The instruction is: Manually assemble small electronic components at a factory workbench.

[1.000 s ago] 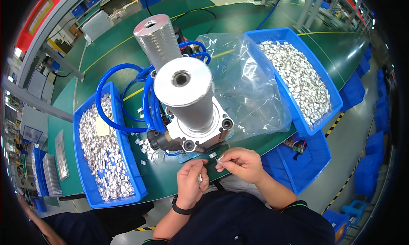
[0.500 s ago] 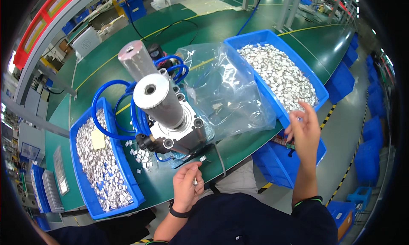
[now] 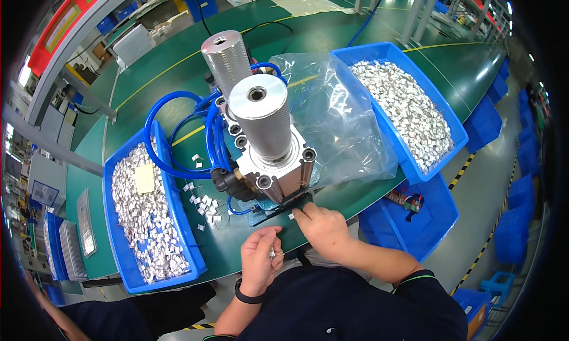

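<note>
My left hand [image 3: 259,261], with a dark band at the wrist, is closed at the table's front edge. A small white piece [image 3: 272,253] shows between its fingers. Close beside it, my right hand [image 3: 325,233] pinches at the base of a metal pneumatic fixture [image 3: 278,181]. Another small white piece [image 3: 291,216] shows at its fingertips. The fixture carries two upright knurled cylinders, the nearer cylinder [image 3: 261,119] being larger in view, and blue air tubes [image 3: 155,113] loop from its left side. Several loose white pieces with thin leads [image 3: 207,206] lie left of the fixture.
A blue bin [image 3: 192,261] of white pieces stands left, with a yellow note [image 3: 144,179] on the pieces. At the right is another filled blue bin [image 3: 424,172]. Between it and the fixture lies a clear plastic bag [image 3: 344,125]. A lower blue bin [image 3: 435,222] holds a red tool [image 3: 412,202].
My right hand has come left from the edge of the right bin to the base of the fixture. The left hand stays closed in about the same place. The view has shifted slightly.
</note>
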`<state>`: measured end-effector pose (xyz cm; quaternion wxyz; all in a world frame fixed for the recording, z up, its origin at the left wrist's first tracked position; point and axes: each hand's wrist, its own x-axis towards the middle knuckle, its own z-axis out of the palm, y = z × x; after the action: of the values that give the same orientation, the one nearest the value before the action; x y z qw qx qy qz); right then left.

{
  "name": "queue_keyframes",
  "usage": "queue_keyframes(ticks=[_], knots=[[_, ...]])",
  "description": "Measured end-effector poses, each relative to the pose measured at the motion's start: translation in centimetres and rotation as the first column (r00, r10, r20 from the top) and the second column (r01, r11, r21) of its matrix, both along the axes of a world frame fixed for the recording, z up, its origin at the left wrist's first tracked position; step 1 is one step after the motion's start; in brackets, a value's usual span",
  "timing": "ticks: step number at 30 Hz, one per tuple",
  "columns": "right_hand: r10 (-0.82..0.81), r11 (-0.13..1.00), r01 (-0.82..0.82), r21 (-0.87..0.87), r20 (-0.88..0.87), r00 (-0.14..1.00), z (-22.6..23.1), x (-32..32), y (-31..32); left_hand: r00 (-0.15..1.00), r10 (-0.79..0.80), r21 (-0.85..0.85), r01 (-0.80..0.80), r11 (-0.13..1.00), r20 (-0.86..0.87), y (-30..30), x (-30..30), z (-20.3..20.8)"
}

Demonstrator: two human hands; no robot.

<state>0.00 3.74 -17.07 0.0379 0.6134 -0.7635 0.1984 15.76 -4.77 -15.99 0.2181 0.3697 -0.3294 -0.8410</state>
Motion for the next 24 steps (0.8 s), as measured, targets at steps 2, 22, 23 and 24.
queue_keyframes(ticks=[2, 22, 23, 24], knots=[[0.026, 1.000, -0.026, 0.000, 0.017, 1.000, -0.5, -0.6, 0.4, 0.999, -0.035, 0.008, 0.035, 0.999, 0.038, -0.1, -0.1, 0.3], [0.348, 0.924, -0.329, -0.197, 0.071, 0.935, 1.9, -2.7, 1.6, 0.915, -0.285, -0.226, 0.353, 0.908, 0.287, -1.0, -1.3, 0.2], [0.344, 0.925, -0.324, -0.197, 0.073, 0.936, 1.8, -2.8, 1.5, 0.901, -0.298, -0.328, 0.398, 0.856, 0.316, -1.2, -1.3, 0.3], [0.377, 0.910, -0.328, -0.253, 0.181, 0.908, 1.5, -2.9, 1.4, 0.887, -0.308, -0.425, 0.440, 0.791, 0.345, -1.4, -1.3, 0.3]])
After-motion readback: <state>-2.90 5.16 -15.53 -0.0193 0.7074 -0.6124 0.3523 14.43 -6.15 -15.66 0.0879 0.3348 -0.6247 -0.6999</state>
